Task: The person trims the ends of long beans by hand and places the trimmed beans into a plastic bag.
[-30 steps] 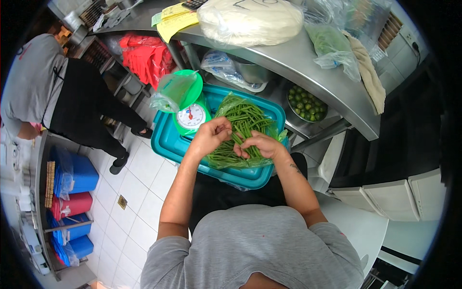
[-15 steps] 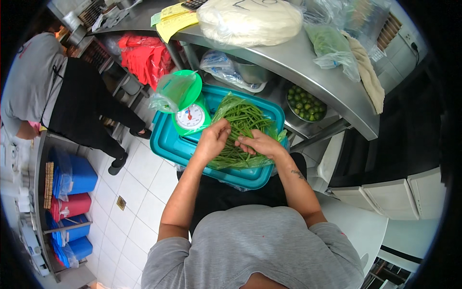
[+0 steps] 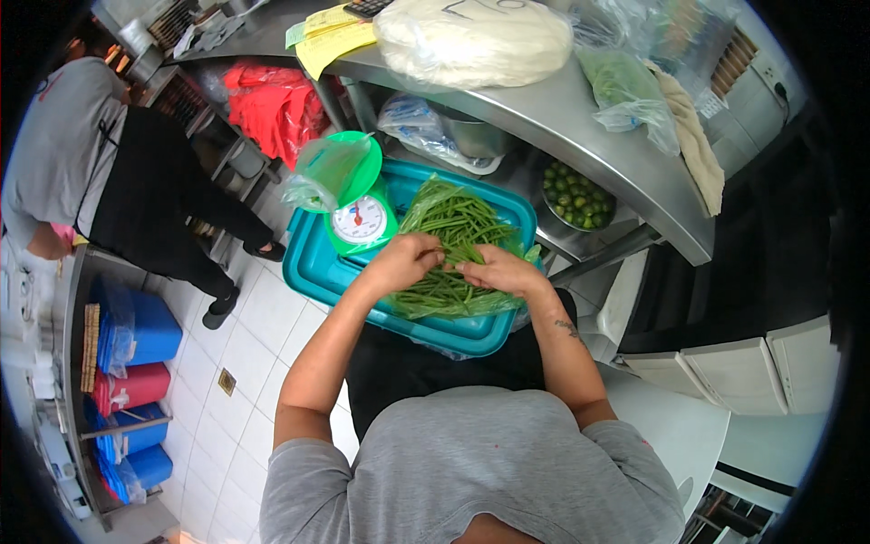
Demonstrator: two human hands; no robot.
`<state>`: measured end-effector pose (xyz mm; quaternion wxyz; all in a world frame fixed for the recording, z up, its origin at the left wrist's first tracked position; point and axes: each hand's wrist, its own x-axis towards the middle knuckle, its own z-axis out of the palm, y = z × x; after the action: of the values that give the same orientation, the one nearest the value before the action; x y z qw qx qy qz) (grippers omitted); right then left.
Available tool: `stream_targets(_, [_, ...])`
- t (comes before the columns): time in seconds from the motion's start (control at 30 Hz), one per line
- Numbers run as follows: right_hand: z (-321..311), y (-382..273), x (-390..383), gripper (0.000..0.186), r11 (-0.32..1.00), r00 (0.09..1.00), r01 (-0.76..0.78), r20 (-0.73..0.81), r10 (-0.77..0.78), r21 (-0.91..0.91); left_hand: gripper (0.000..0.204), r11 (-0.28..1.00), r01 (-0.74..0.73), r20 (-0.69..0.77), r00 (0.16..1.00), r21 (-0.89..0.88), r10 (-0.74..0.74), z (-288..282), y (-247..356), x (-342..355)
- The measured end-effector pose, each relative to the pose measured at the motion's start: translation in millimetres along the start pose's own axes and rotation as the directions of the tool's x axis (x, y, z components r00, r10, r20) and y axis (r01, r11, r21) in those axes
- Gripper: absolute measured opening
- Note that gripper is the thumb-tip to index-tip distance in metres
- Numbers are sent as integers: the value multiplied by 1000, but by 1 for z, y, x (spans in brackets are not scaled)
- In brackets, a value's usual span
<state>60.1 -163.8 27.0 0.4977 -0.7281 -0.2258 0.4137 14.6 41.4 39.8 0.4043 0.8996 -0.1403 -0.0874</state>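
A heap of green beans (image 3: 453, 218) lies in an opened clear plastic bag, inside a teal plastic tub (image 3: 304, 263) at my lap. Over the middle of the heap, my left hand (image 3: 408, 263) has its fingers pinched together around green beans. Facing it, almost touching, my right hand (image 3: 497, 270) is closed on green beans too, thumb toward the left fingertips. How many beans each hand holds is too small to tell. A green dial scale (image 3: 362, 213) stands in the tub's left end, with a clear plastic bag (image 3: 328, 174) on its round pan.
A steel table (image 3: 634, 163) curves ahead, carrying a large white wrapped bundle (image 3: 471, 41) and a bag of greens (image 3: 625, 86). Beneath it sits a bowl of small green round produce (image 3: 577, 197). Another person (image 3: 118, 172) stands at the left, near blue bins (image 3: 145, 331).
My left hand has lowered and come closer to the right hand, its elbow swinging outward. The other person has shifted slightly.
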Motion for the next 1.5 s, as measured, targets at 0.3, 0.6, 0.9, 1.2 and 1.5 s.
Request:
stream_targets(0.3, [18, -6, 5, 24, 991, 992, 16, -130, 1, 133, 12, 915, 20, -382, 912, 402, 148, 34, 5, 10])
stream_targets(0.6, [40, -4, -8, 23, 841, 986, -120, -33, 162, 527, 14, 962, 251, -566, 781, -104, -265, 39, -37, 23])
stream_targets(0.9, [18, 8, 4, 22, 873, 964, 4, -233, 126, 488, 24, 986, -76, -438, 889, 147, 134, 15, -12, 6])
stream_targets(1.2, [28, 6, 10, 20, 816, 981, 2, -162, 112, 579, 7, 869, -61, -532, 768, 491, 355, 47, -5, 11])
stream_targets(1.5, [26, -1, -2, 24, 813, 990, -97, -32, 141, 574, 9, 998, -34, -628, 776, 43, 54, 23, -19, 10])
